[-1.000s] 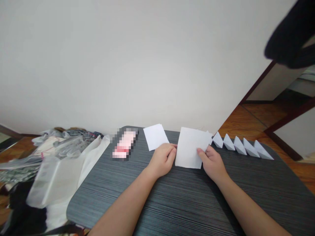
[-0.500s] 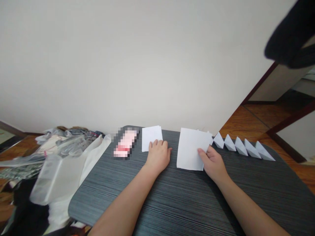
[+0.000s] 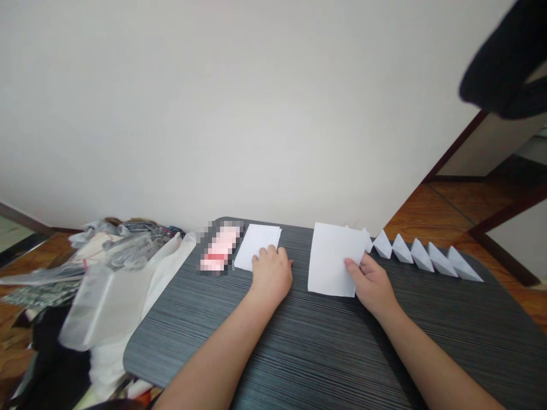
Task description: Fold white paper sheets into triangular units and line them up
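Note:
A plain white sheet of paper [image 3: 331, 259] is pinched in my right hand [image 3: 376, 285], the thumb on its near face and the fingers behind it. It is held up over the dark table. On the left, my left hand [image 3: 272, 274] lies palm down, its bent, slightly parted fingertips on the near right corner of a small stack of white paper [image 3: 257, 244]. Beyond my right hand stands a row of several folded white paper pyramids [image 3: 401, 249], the farthest partly hidden behind the held sheet.
A blurred-out pink and black flat object [image 3: 220, 247] lies left of the stack on the dark wood-grain table [image 3: 205, 319]. Left of the table are heaped plastic bags and cloth, with a clear plastic container [image 3: 109, 302]. A pale wall [image 3: 273, 114] rises behind.
The paper stack has slid and turned to the left under my left hand, whose fingers are now more bent. My right hand and its sheet are nearly still. The view has shifted slightly.

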`<state>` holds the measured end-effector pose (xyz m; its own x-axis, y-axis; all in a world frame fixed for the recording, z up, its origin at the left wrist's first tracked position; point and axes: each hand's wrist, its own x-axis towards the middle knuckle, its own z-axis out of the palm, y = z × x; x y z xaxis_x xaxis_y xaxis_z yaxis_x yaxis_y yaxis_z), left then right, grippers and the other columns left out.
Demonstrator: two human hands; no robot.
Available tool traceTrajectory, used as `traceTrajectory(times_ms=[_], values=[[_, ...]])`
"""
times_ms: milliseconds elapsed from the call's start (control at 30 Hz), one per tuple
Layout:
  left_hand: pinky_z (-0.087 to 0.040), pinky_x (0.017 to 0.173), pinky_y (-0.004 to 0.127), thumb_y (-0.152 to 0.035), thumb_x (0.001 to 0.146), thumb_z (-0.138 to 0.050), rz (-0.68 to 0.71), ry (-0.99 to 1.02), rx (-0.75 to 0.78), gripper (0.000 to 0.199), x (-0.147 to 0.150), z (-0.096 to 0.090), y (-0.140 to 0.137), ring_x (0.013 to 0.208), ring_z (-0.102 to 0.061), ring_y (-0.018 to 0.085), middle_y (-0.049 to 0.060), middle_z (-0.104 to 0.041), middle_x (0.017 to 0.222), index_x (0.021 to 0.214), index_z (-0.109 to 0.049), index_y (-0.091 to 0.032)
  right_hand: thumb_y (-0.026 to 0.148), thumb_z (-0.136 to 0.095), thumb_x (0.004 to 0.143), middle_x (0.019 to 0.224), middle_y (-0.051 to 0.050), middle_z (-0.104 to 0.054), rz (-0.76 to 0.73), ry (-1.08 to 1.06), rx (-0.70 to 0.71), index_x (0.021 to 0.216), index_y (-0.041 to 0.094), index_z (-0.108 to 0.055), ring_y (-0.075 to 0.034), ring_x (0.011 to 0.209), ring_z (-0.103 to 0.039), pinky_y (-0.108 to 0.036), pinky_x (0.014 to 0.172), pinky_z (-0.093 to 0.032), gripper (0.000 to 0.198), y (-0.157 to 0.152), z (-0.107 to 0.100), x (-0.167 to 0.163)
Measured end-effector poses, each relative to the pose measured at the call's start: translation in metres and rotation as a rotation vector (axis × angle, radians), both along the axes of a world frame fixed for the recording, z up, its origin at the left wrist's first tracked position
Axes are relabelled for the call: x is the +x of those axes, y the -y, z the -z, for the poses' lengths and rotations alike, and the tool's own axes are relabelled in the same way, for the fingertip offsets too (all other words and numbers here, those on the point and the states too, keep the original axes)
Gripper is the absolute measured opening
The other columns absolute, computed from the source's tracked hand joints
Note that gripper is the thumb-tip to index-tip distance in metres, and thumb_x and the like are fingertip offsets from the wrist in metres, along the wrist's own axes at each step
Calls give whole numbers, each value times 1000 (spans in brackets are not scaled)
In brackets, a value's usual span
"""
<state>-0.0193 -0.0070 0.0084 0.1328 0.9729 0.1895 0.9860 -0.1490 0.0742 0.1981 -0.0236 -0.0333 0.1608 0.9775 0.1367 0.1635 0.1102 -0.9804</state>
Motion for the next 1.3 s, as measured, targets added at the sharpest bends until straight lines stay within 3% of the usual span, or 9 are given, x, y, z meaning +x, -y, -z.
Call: traceTrajectory(times_ms=[100, 200, 367, 533, 633, 800, 1000, 1133, 1300], values=[[-36, 84, 47, -33, 87, -43, 25, 60, 71, 24, 1, -6, 0, 94, -50, 29, 16, -56, 92, 87, -56, -13, 41, -53, 83, 114, -10, -64, -27, -8, -3, 120, 19, -54, -27, 105, -59, -43, 87, -48, 43, 0, -1, 0], [-39, 80, 42, -34, 90, -34, 100, 273, 78, 30, 4, -11, -1, 90, -53, 27, 14, -59, 89, 86, -56, -14, 41, -53, 83, 113, -10, -64, -53, -26, -1, 117, 18, -55, -26, 103, -60, -41, 84, -50, 41, 1, -3, -1], [-44, 68, 30, -35, 91, -34, 300, 845, -171, 29, 13, -5, 0, 77, -58, 18, 5, -64, 86, 106, -53, -19, 43, -53, 83, 110, -10, -66, -97, -9, -9, 116, 17, -56, -25, 95, -63, -40, 79, -52, 42, 1, -4, -2], [-44, 55, 26, -35, 86, -45, 318, 1114, -341, 25, 18, 3, 2, 61, -56, 15, 1, -62, 69, 100, -56, -18, 40, -54, 82, 103, -9, -68, -167, -4, -35, 114, 18, -57, -24, 89, -64, -38, 76, -52, 39, 2, -7, -3], [-43, 53, 24, -35, 85, -46, 315, 1208, -405, 25, 17, 5, 0, 61, -56, 15, 2, -62, 70, 98, -56, -17, 40, -52, 83, 99, -8, -68, -174, 11, -11, 109, 17, -60, -23, 86, -63, -36, 73, -52, 35, 3, -9, -1], [-43, 52, 23, -37, 86, -44, 331, 1296, -537, 30, 13, 6, -4, 61, -57, 14, 1, -62, 74, 108, -51, -18, 38, -50, 84, 64, -1, -63, -177, 31, -53, 106, 18, -61, -14, 49, -54, -24, 45, -44, 32, 5, -10, 1], [-42, 51, 22, -32, 85, -42, 377, 1374, -626, 33, 8, 4, -8, 58, -55, 13, 1, -61, 72, 114, -50, -18, 33, -51, 83, 59, 2, -59, -195, -56, -60, 118, 20, -55, -12, 45, -50, -24, 43, -42, 38, 5, -10, 1], [-41, 52, 22, -22, 80, -42, 339, 1328, -538, 24, 4, 7, -11, 60, -52, 12, 2, -59, 72, 94, -61, -17, 30, -53, 80, 79, -3, -68, -191, -9, -46, 98, 20, -68, -14, 54, -58, -27, 49, -46, 26, 3, -8, 5], [-41, 54, 24, -22, 78, -38, 330, 1443, -622, 25, 3, 13, -11, 62, -52, 14, 2, -57, 72, 88, -61, -18, 22, -50, 78, 96, -3, -70, -182, 130, 17, 87, 23, -73, -22, 90, -62, -36, 80, -47, 24, 2, -6, 9]])
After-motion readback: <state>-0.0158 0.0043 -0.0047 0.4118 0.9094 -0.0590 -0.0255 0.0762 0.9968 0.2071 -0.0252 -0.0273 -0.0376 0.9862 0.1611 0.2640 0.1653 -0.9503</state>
